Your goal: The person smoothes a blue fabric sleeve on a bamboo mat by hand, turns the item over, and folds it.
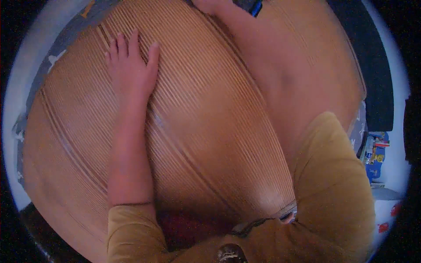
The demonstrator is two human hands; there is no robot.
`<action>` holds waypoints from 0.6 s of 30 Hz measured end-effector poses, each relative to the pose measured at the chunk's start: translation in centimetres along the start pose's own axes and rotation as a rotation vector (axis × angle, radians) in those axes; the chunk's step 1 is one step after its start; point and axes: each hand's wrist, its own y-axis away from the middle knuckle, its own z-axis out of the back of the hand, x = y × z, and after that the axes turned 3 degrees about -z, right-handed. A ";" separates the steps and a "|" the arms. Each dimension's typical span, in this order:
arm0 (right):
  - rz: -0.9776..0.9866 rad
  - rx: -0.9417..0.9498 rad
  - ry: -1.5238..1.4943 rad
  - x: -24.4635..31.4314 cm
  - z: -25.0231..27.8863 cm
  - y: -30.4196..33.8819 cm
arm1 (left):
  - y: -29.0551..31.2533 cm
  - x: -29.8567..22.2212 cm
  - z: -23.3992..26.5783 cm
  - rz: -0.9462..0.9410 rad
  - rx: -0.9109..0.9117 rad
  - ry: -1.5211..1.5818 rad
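Note:
A large brown slatted mat (pixel 206 109), finely striped with darker bands, fills most of the view. It looks like a bamboo sleeping mat. A long edge or fold runs across it diagonally, from the top middle to the lower right. My left hand (pixel 129 63) lies flat on its far left part, palm down and fingers spread, with nothing held. My right arm reaches far forward across the mat. Only part of my right hand (pixel 212 6) shows at the top edge, by that diagonal edge; its fingers are cut off from view.
Grey patterned cloth (pixel 51 61) shows along the mat's left border. Near my right wrist is a dark object with a blue edge (pixel 256 8). A dark upright panel (pixel 376 65) stands at the right, with small colourful packages (pixel 375 151) below it.

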 end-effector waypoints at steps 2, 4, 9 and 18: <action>0.072 -0.363 0.199 -4.0 -2.3 1.0 | -1.3 -1.0 0.1 -0.024 -0.025 0.031; 0.073 -0.241 0.089 -3.1 -1.7 6.1 | -1.3 0.0 0.1 -0.036 -0.028 0.024; 0.048 -0.148 0.122 -5.6 0.9 23.4 | -1.4 0.5 -1.2 -0.016 -0.055 0.042; -0.324 0.048 0.032 -7.9 5.9 56.1 | -0.4 -2.8 2.8 -0.151 0.297 0.037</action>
